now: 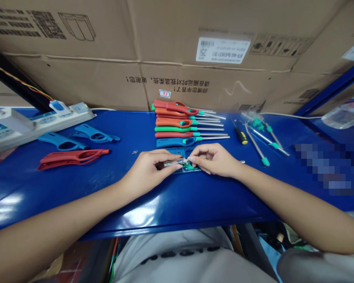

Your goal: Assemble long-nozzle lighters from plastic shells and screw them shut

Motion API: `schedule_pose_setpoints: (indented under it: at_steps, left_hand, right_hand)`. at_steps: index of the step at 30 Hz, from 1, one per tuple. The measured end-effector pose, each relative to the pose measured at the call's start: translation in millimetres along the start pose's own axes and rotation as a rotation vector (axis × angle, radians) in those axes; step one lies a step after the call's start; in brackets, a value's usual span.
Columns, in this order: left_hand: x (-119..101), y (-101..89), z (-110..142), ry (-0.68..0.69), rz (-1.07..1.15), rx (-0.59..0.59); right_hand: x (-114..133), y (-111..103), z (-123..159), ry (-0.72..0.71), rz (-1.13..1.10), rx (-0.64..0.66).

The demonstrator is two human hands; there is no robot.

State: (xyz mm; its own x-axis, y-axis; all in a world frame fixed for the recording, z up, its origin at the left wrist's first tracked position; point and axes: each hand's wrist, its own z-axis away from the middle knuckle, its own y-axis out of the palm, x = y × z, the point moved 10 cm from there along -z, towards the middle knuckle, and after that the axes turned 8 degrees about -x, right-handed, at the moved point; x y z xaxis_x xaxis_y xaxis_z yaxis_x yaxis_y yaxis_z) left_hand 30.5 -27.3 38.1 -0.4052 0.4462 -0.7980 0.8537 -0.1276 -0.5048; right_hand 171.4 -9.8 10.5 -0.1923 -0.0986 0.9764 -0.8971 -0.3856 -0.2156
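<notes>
My left hand point(146, 171) is closed in a pinch on a clear lighter fuel tank point(173, 162), held sideways just above the table. At the tank's right end, the fingertips of my right hand point(216, 159) are pinched together on a small pale part too tiny to name. Below my hands lies a blue lighter handle shell point(177, 151), with a green piece point(189, 166) partly hidden by the fingers. Directly behind it, long-nosed gas lighters point(174, 129) in red, orange, green and blue are lined up, metal nozzles pointing right.
Blue handle shells point(96, 133) and red handle shells point(72, 158) lie left, before a power strip point(41, 127). Small screws point(135, 152) rest near my left hand. To the right are a screwdriver point(241, 135) and metal nozzles with green collars point(256, 145). A cardboard box point(100, 82) stands behind.
</notes>
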Motion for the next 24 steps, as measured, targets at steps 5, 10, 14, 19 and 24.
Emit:
schedule_pose_setpoints:
  at_steps: [5, 10, 14, 19, 24]
  left_hand:
    - [-2.7, -7.8, -2.0, 0.019, -0.132, 0.037]
    - [-11.3, -1.2, 0.1, 0.136, -0.249, 0.098]
    - [-14.0, 4.1, 2.9, 0.180, -0.288, 0.129]
    - [-8.5, 6.0, 4.0, 0.107, -0.299, 0.175]
    - [-13.6, 3.5, 5.6, 0.107, -0.314, 0.176]
  right_hand:
    - [1.2, -8.4, -1.4, -0.018, 0.018, -0.025]
    - [0.5, -12.7, -1.6, -0.004, 0.028, -0.030]
    - [0.7, -11.3, -1.2, 0.002, 0.031, -0.024]
    - [-0.2, -11.5, -1.2, 0.008, 0.034, -0.030]
    - [-0.1, -11.6, -1.0, 0.004, 0.031, -0.025]
